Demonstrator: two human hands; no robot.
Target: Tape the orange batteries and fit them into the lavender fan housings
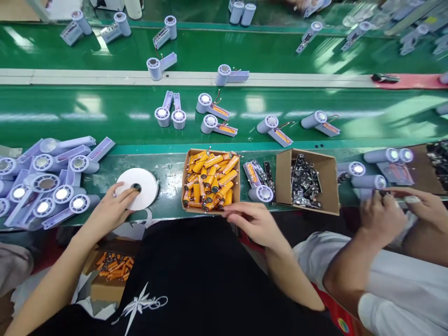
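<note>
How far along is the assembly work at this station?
Done: several housings with orange cells fitted lie on the green belt. In hand: left hand on the white tape roll; right hand at the box of orange batteries. Left: a pile of housings.

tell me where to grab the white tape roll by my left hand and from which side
Take the white tape roll by its outer rim, coming from above and from the near edge. It lies flat on the bench, so only the rim and centre hole give purchase. The left hand already rests on its near side, fingertips at the hole.
</note>
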